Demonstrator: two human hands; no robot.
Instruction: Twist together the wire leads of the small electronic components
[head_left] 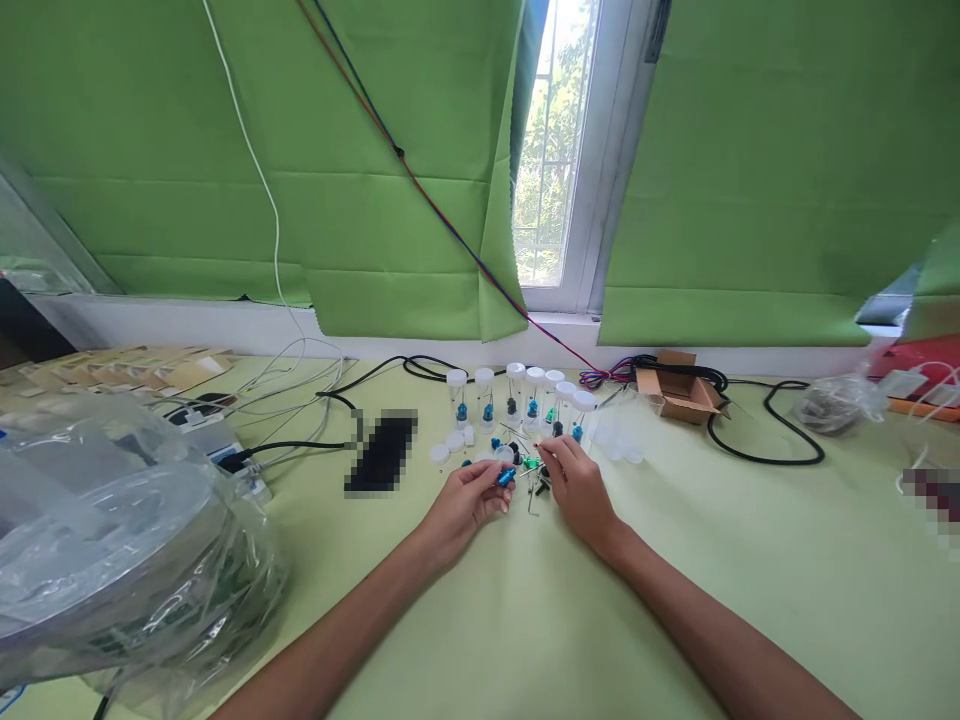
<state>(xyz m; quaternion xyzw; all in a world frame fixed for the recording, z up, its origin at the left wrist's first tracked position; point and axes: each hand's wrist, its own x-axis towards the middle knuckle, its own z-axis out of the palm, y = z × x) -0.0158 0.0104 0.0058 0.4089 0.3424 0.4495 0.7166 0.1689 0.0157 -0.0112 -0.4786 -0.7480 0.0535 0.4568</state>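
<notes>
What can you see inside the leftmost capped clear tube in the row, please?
The tube, closed by a white cap, holds a blue part near its bottom. Anything directly behind the blue part is covered and cannot be seen.

Slim, bare forearms point(367, 610) taper to narrow wrists point(426, 548) and bare hands point(461, 505) with slender fingers point(481, 474).

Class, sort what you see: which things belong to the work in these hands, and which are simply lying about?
Seems part of the work:
- blue part, held in the left hand
- green part, near the right hand
- lidded tubes, behind the hands

Apparently just lying about:
- open cardboard box
- black cable
- large plastic bag, left
</notes>
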